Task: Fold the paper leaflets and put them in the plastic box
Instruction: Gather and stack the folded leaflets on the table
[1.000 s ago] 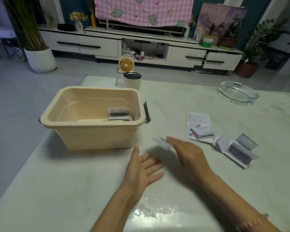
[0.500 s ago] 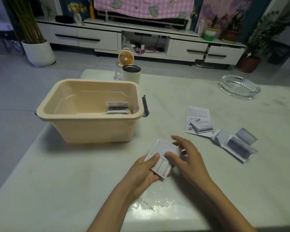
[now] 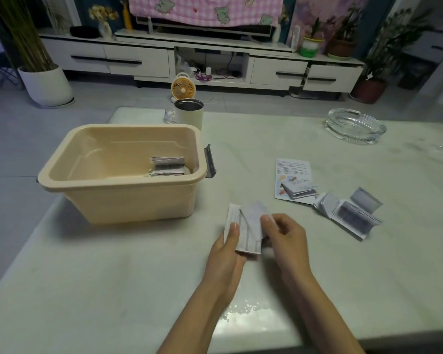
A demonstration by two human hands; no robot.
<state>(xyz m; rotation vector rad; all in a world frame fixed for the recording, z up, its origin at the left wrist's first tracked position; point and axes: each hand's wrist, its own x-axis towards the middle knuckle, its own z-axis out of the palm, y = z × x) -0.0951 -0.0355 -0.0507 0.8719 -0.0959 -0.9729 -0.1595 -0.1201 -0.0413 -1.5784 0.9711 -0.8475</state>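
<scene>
Centre: left hand (image 3: pixel 226 254) and right hand (image 3: pixel 284 241) grasp partly folded leaflet (image 3: pixel 251 221) between them, over table (image 3: pixel 113 277), to right of plastic box (image 3: pixel 123 198). Left thumb lies across leaflet's left panel; right fingers (image 3: pixel 267 223) pinch its right edge, one flap raised. Folded leaflets (image 3: pixel 168 166) lie inside box near right wall. On table at right: flat sheet (image 3: pixel 291 167) with folded booklet (image 3: pixel 300 191) on it, half-open leaflet (image 3: pixel 348 213) just beside. Glass ashtray (image 3: pixel 355 129) far right; cup (image 3: pixel 189 114) behind box.
</scene>
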